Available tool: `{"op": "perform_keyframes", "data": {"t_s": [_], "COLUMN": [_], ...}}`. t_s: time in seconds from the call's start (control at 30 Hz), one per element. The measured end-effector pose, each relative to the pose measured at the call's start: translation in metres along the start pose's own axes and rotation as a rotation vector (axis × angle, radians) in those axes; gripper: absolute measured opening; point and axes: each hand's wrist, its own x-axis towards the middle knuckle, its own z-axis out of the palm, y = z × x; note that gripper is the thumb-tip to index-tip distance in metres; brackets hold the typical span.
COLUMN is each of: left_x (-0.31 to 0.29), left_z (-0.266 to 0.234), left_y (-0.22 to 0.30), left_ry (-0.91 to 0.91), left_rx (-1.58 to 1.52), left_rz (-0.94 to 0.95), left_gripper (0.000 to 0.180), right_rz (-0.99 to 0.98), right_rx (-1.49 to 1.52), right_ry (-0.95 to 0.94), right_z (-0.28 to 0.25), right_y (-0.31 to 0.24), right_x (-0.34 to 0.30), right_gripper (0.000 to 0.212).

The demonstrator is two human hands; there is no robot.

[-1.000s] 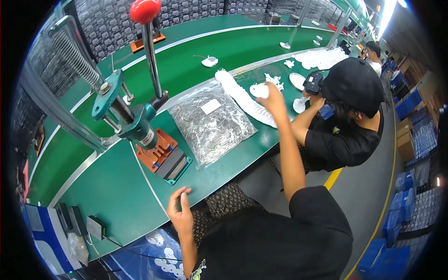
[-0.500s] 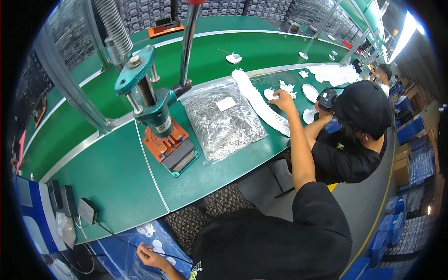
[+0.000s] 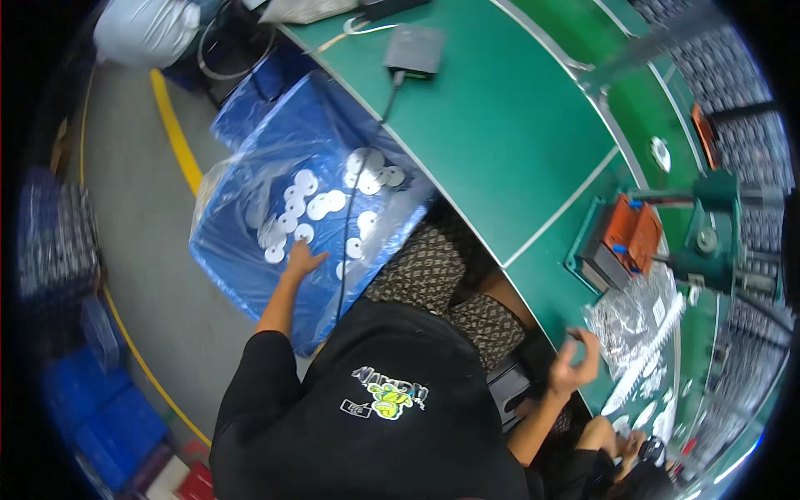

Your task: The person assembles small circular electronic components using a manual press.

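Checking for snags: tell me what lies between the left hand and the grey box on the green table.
In the head view, a black cable runs from the grey box over white discs toward the left hand.

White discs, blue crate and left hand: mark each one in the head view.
white discs (image 3: 321, 204), head view, on one disc mid-heap.
blue crate (image 3: 229, 250), head view, on its plastic-covered near wall.
left hand (image 3: 302, 260), head view, on the back of the hand.

Left hand among white discs, perhaps touching.
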Motion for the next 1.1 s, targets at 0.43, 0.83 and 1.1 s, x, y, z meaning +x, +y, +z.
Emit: {"op": "perform_keyframes", "data": {"t_s": [0.43, 0.83, 1.1], "left_x": [0.043, 0.034, 0.033], "left_z": [-0.009, -0.038, -0.024], "left_y": [-0.027, -0.105, -0.029], "left_ry": [0.371, 0.121, 0.23], "left_rx": [-0.039, -0.068, -0.113], "left_rz": [-0.334, -0.437, -0.341], "left_gripper": [0.082, 0.095, 0.103], "right_rz": [-0.327, -0.35, -0.361], "right_rx": [-0.217, -0.31, -0.342], "right_ry": [-0.478, -0.453, -0.445], "right_z": [0.063, 0.057, 0.058], "right_y": [-0.057, -0.047, -0.047], "right_x": [0.083, 0.082, 0.077], "right_gripper": [0.056, 0.057, 0.06]}}
